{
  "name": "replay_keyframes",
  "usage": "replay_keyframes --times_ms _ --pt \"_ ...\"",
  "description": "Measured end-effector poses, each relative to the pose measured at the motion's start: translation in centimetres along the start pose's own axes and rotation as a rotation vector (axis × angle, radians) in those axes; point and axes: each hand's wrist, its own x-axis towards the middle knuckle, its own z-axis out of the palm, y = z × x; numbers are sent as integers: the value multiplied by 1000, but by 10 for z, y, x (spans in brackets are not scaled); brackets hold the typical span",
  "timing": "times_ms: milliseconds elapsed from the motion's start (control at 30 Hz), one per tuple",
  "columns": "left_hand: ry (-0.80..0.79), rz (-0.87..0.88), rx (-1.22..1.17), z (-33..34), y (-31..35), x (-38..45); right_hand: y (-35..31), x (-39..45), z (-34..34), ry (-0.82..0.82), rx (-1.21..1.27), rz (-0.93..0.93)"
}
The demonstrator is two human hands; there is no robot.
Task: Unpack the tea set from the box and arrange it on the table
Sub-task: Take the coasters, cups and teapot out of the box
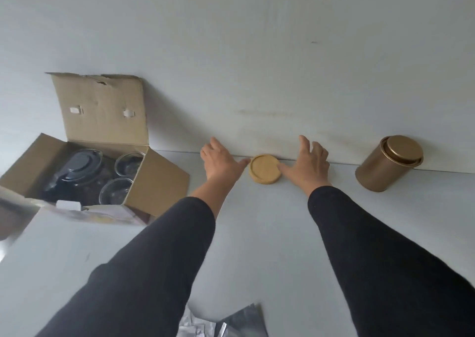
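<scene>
Crinkled silvery plastic wrapping [221,321] lies nearest, well in front of the round wooden coaster [264,169] on the grey table [257,246]. Black sleeves reach toward the coaster; the left hand [222,160] and right hand [307,163] flank it with fingers spread, thumbs touching its rim. Left of the coaster, the open brown cardboard box [159,182] holds a glass teapot [77,167] and two glass cups [126,164]. Right of it stands a gold metal cylinder tin [388,163] against the wall. No writing is legible.
</scene>
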Motion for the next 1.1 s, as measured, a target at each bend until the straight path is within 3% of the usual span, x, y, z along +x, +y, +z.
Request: replay_keyframes --times_ms 233,467,800,1100 --pt "90 105 47 -135 -72 -8 -130 -68 0 33 51 -85" --pt "79 137 179 -232 -194 -5 -253 -148 50 -64 6 -259" --pt "-115 180 387 -231 -268 16 -302 -165 112 -80 -182 -275" --pt "-181 185 464 -220 -277 24 -334 -155 132 -219 -373 -67"
